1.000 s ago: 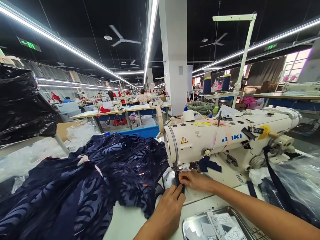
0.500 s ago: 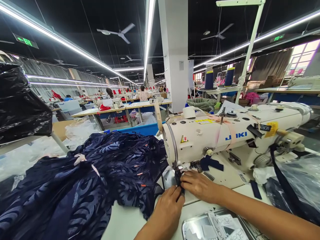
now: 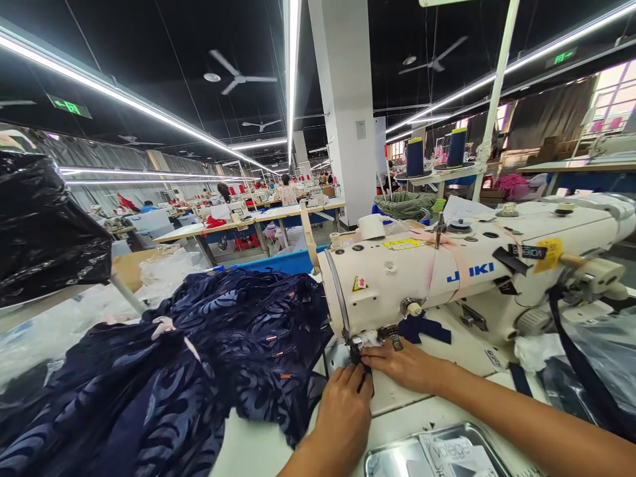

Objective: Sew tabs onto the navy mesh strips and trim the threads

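A white sewing machine point(image 3: 377, 281) stands in front of me, its presser foot point(image 3: 354, 351) low over the metal plate. My left hand point(image 3: 348, 401) curls its fingers over a narrow piece of dark navy fabric point(image 3: 366, 379) just in front of the foot. From the right, my right hand point(image 3: 405, 366) reaches in below the machine head. Its fingers are together, with the tips pressed on the same fabric beside the foot. Part of the fabric is hidden under both hands. Left of them spreads a heap of navy patterned garments point(image 3: 199, 358).
A metal tray point(image 3: 371, 464) with printed labels point(image 3: 454, 457) lies near the front edge. Clear plastic point(image 3: 601, 358) and navy strips point(image 3: 521, 379) are at the right. Two navy thread cones point(image 3: 415, 158) stand behind. A black plastic bag point(image 3: 50, 225) bulges at far left.
The head view has tilted and shifted slightly. Both hands stay on the fabric at the presser foot, with the left fingers a little more bunched.
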`<state>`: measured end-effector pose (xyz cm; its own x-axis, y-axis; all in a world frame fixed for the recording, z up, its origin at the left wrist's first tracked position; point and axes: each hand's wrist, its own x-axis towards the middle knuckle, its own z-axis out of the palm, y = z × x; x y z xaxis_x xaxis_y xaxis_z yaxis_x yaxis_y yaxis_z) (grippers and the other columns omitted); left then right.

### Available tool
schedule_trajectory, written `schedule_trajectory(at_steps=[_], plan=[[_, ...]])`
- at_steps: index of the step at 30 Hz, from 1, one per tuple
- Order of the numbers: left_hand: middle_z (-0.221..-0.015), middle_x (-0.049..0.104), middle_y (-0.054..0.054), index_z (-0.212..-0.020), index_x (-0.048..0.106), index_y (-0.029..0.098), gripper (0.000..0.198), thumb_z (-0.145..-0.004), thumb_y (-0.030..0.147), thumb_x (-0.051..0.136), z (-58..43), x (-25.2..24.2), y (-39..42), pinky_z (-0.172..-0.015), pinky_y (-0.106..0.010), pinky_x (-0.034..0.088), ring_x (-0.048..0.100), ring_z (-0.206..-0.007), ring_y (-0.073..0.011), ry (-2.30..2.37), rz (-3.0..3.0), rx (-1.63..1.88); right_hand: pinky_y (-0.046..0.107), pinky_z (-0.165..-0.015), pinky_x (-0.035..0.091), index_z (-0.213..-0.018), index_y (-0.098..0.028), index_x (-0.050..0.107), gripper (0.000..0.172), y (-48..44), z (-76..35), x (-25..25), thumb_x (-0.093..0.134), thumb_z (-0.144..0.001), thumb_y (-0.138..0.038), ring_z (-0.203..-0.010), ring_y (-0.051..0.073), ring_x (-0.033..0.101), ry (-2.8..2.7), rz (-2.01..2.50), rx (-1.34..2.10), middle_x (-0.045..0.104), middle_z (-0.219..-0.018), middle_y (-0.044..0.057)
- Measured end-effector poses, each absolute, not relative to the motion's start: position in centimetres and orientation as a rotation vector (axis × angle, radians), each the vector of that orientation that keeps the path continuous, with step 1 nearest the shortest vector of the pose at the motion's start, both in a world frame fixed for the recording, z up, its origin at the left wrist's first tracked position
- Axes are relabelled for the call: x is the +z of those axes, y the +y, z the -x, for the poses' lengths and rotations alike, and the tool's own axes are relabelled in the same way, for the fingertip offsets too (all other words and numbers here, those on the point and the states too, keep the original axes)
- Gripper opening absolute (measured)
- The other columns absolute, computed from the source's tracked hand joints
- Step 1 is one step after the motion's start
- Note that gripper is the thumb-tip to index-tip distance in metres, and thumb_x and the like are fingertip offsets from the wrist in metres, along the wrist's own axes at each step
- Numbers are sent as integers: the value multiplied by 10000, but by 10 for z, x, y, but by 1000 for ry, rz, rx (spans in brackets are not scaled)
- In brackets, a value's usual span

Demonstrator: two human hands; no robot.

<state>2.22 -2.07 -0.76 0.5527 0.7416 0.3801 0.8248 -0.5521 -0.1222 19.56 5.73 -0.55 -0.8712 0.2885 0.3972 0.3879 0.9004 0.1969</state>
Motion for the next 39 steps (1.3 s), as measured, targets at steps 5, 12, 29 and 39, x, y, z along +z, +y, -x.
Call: schedule_trajectory(at_steps=[5, 12, 29, 39], plan=[[-1055, 652, -134, -1036, 601, 106, 376, -692, 52, 457, -23, -10, -19, -866, -378, 487, 605, -967, -243, -1290, 2486, -393, 352, -788, 469, -1083, -117, 589, 332, 59, -195, -6, 355, -863, -33, -936, 199, 607, -2695, 492, -345, 640, -1090, 125], [-1042, 656, -143, -1012, 616, 79, 368, -684, 40, 453, -27, -12, -10, -850, -369, 487, 614, -939, -241, -1258, 2445, -378, 353, -813, 478, -1061, -100, 602, 338, 57, -194, -1, 335, -866, -28, -974, 205, 597, -2686, 515, -326, 654, -1058, 131], [-931, 689, -133, -981, 605, 50, 318, -702, 9, 458, -32, -19, -4, -790, -386, 475, 633, -817, -229, -1256, 2338, -437, 383, -806, 451, -994, -121, 636, 337, 59, -191, -3, 333, -862, -60, -907, 246, 595, -2594, 596, -272, 682, -908, 124], [-849, 698, -32, -886, 655, 184, 412, -665, -66, 413, 3, 11, -7, -809, -367, 438, 616, -824, -182, -1545, 2662, -674, 346, -722, 466, -915, -148, 659, 234, 47, -189, 1, 450, -816, -112, -796, 225, 600, -2653, 706, -92, 660, -911, 97]])
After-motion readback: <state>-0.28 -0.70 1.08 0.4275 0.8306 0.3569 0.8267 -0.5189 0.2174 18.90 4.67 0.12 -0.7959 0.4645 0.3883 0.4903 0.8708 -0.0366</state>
